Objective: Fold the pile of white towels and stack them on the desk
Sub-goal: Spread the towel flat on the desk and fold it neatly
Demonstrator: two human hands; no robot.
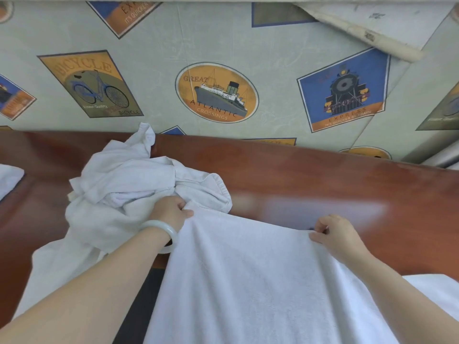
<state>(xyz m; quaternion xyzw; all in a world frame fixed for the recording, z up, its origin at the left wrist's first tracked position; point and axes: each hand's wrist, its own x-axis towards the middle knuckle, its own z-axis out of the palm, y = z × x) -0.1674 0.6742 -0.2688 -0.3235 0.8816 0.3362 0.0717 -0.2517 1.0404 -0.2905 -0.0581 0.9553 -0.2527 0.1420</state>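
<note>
A white towel (248, 281) hangs spread from the desk's near edge toward me. My left hand (171, 212), with a pale bangle on the wrist, pinches its far left corner. My right hand (335, 232) pinches the far right corner. The top edge stretches between both hands over the reddish-brown desk (323, 180). A crumpled pile of white towels (129, 187) lies on the desk just behind and left of my left hand. Part of it droops over the front edge.
A white cloth item (10, 177) shows at the far left edge on the desk. Another white cloth (432, 291) shows at the lower right. Behind the desk rises a wall with vintage transport prints (216, 93). Peeling wallpaper (360, 28) hangs at top right.
</note>
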